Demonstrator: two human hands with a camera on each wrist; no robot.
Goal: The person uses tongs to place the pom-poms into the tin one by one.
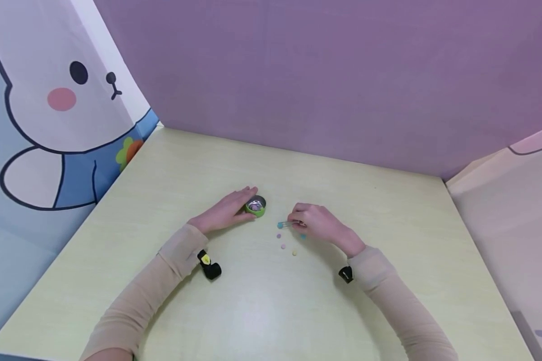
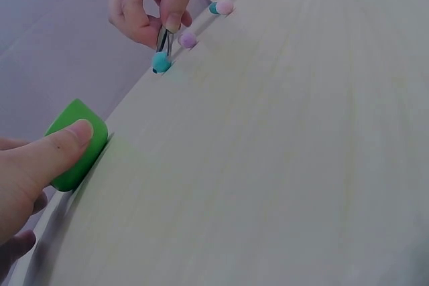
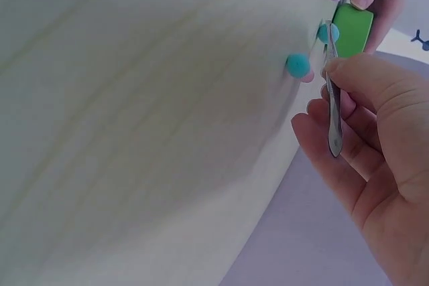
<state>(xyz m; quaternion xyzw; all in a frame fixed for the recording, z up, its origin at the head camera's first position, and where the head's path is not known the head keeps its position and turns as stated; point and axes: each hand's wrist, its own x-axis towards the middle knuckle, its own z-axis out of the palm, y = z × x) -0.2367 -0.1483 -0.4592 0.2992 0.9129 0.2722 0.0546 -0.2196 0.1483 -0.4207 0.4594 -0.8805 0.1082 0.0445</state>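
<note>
My left hand (image 1: 226,210) steadies a small green bowl (image 1: 255,214) with a shiny metal inside, thumb on the near side and fingers on the far side. Something pinkish lies inside the bowl. To its right, my right hand (image 1: 319,221) pinches metal tweezers (image 3: 334,122) between thumb and fingers. The tweezer tips are at a teal ball (image 2: 161,62) on the table; whether they grip it firmly I cannot tell. Close by lie a purple ball (image 1: 278,235), a pink ball (image 1: 283,246), a yellow ball (image 1: 294,253) and a second teal ball (image 3: 298,65).
The pale wooden table (image 1: 253,311) meets a purple backdrop (image 1: 298,75) at its far edge. On the left hangs a cloth with a cartoon rabbit (image 1: 63,115). A black wrist device (image 1: 211,269) sits at the left sleeve, another (image 1: 346,274) at the right.
</note>
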